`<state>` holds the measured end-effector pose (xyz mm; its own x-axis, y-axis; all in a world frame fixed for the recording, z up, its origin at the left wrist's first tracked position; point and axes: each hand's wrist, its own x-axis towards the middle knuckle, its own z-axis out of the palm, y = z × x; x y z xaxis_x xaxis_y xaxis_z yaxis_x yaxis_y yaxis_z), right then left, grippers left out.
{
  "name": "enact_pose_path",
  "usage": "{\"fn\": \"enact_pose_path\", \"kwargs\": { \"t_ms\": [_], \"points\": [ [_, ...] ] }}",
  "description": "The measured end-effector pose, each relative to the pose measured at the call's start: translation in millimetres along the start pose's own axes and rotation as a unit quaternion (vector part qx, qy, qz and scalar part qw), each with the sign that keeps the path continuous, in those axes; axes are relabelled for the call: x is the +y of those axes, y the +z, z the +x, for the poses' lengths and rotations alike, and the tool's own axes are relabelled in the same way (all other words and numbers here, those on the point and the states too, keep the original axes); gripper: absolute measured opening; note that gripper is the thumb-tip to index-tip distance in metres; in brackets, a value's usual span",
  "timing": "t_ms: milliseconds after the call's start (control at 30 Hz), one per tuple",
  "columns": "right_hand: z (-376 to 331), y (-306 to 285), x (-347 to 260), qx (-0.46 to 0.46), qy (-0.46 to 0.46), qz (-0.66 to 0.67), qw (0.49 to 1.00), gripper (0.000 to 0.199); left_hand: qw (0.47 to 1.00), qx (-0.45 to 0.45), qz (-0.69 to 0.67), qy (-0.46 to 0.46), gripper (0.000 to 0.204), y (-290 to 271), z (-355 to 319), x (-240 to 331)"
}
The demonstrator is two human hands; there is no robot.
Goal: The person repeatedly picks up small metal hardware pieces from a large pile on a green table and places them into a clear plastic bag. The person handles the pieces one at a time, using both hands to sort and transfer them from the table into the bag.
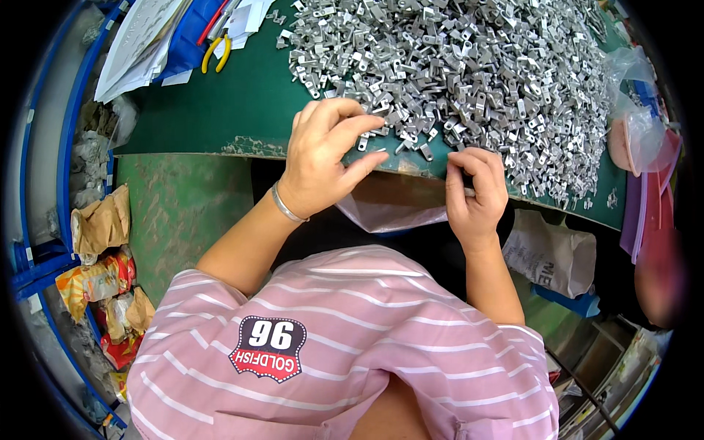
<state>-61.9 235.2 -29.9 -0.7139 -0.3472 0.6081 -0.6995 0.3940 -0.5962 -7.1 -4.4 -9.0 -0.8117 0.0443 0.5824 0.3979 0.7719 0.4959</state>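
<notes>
A big heap of small silver metal brackets [455,66] covers the green table top [213,110]. My left hand [326,158] hovers at the near edge of the heap, thumb and forefinger pinched on a small metal bracket [370,128]. My right hand [477,191] is curled at the table's front edge, fingers closed on the rim of a clear plastic bag [396,213] that hangs below the edge. Whether it also holds brackets is hidden by the fingers. A silver bangle [286,205] sits on my left wrist.
Papers, a blue folder and yellow-handled pliers [216,51] lie at the table's back left. Clear bags and pink trays [645,183] sit at the right. Crumpled paper and wrappers [103,264] fill blue racks on the left. A white sack [550,253] lies under the table.
</notes>
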Motion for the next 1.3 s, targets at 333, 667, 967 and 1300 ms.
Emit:
{"fn": "enact_pose_path", "kwargs": {
  "t_ms": [333,667,967,1300],
  "points": [
    [8,14,-10,-0.048,-0.009,-0.032,0.998,0.019,0.998,-0.052,-0.033,-0.007,0.021,14,-10,11],
    [18,16,-18,-0.06,-0.02,0.039,0.997,0.018,0.978,0.03,-0.204,-0.026,0.018,15,-21,23],
    [17,24,-12,-0.044,0.024,0.095,0.994,0.017,0.978,0.08,-0.192,0.018,0.022,17,-31,21],
    [25,23,-17,-0.104,-0.067,0.106,0.987,0.02,0.998,0.016,-0.057,0.008,0.024,11,-19,14]
  ]
}}
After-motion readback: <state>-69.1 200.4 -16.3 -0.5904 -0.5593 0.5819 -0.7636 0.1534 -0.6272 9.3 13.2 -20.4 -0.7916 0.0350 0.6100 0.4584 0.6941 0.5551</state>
